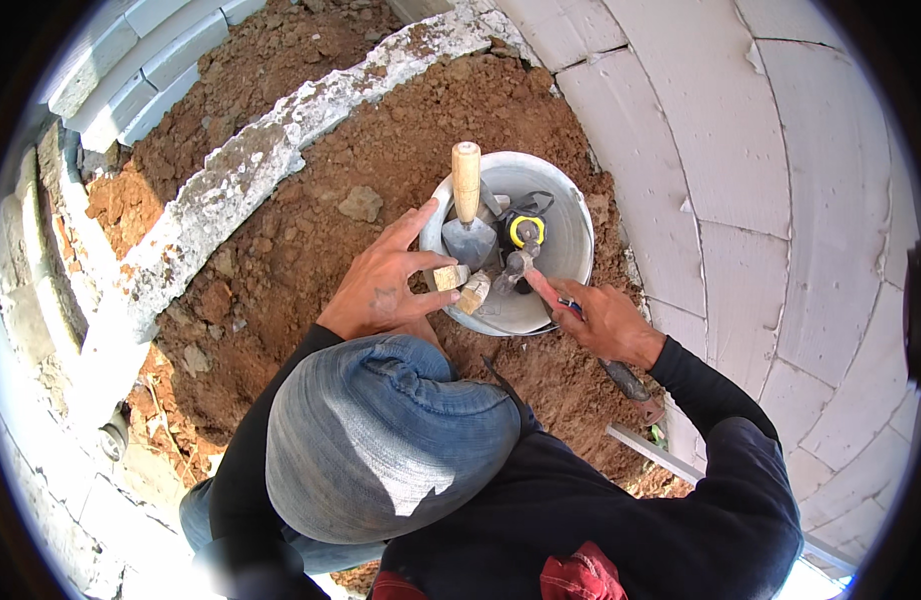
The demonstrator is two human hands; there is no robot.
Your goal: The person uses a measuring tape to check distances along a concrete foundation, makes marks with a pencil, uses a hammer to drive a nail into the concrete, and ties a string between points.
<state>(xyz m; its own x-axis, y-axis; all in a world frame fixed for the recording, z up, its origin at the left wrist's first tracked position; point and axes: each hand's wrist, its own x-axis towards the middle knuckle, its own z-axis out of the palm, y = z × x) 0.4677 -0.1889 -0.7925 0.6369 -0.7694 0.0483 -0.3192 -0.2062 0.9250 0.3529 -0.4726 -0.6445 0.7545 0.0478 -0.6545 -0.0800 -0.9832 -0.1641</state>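
A round grey-white bucket point(578, 215) sits on the soil in front of me. My left hand point(381, 285) is at its near left rim, one finger along the rim, thumb and another finger closed about a small wooden piece point(447, 278). Beside that is a second wooden piece point(475, 292) with a greyish end. My right hand point(613, 325) grips a red-handled hammer point(543, 288), its mortar-crusted metal head low in the bucket. A trowel point(467, 190) stands inside, its wooden handle up. A yellow-and-black tape measure point(527, 232) lies right of the trowel.
A pale block wall point(741, 170) curves along the right. A rough concrete strip point(251, 160) crosses the brown soil point(381, 130) at left. Stacked white blocks point(151, 70) stand far left. My jeans-covered knee point(381, 440) is below the bucket; a metal bar point(651, 450) lies by the wall.
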